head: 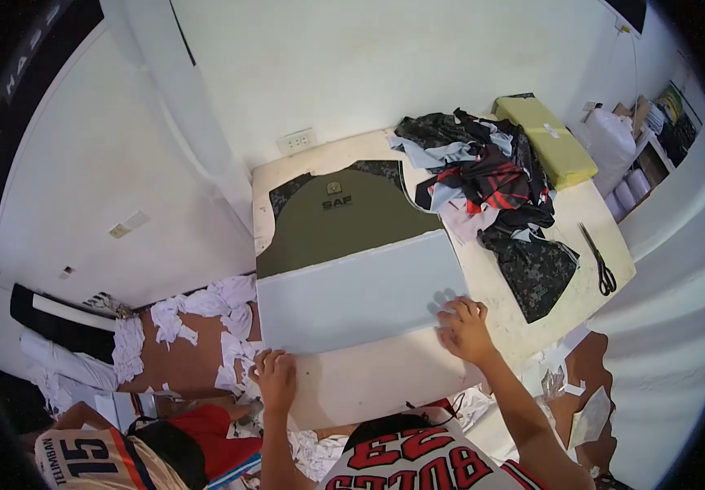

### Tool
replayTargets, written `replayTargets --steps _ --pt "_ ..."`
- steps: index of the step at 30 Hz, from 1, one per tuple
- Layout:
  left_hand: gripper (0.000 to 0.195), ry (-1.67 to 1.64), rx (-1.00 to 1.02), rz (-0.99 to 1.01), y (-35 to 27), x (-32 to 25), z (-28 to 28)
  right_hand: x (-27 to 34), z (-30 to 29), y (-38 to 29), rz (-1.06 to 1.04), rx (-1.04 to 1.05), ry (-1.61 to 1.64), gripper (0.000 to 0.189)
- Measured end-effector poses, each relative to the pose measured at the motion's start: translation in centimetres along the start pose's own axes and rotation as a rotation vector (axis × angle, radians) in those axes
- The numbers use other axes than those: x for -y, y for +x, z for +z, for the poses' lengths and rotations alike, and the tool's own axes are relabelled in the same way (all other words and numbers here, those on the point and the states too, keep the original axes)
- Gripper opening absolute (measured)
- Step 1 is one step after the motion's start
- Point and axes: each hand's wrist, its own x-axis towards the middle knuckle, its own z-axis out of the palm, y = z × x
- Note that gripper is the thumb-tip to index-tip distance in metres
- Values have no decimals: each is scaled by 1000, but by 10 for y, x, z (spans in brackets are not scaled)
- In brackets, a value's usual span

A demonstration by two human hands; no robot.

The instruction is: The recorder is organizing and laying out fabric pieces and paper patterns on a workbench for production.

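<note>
A garment panel of olive-green fabric (343,223) lies on the table before me, with dark camouflage at its upper corners and a printed emblem. Its lower part is turned up, so the pale grey reverse side (361,294) faces me. My left hand (276,373) is at the near left corner of this folded part, by the table edge; whether it pinches the cloth is hard to see. At the near right corner, my right hand (464,331) touches the fabric with bent, spread fingertips.
A cream tabletop (377,380) carries a heap of dark cloth pieces (481,159), black-handled scissors (600,263) and a yellow wrapped block (548,141). Walls border its far and left sides. White scraps (230,306) litter the floor. Another person (132,453) sits low at left.
</note>
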Motion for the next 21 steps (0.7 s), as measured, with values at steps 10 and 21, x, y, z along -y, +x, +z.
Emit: replayTargets --steps 10,21 --pt "15 6 -86 5 10 12 0 -13 11 -3 10 -90 26 15" --pt "14 24 -82 -2 -7 8 0 -11 8 -21 22 -85 0 15"
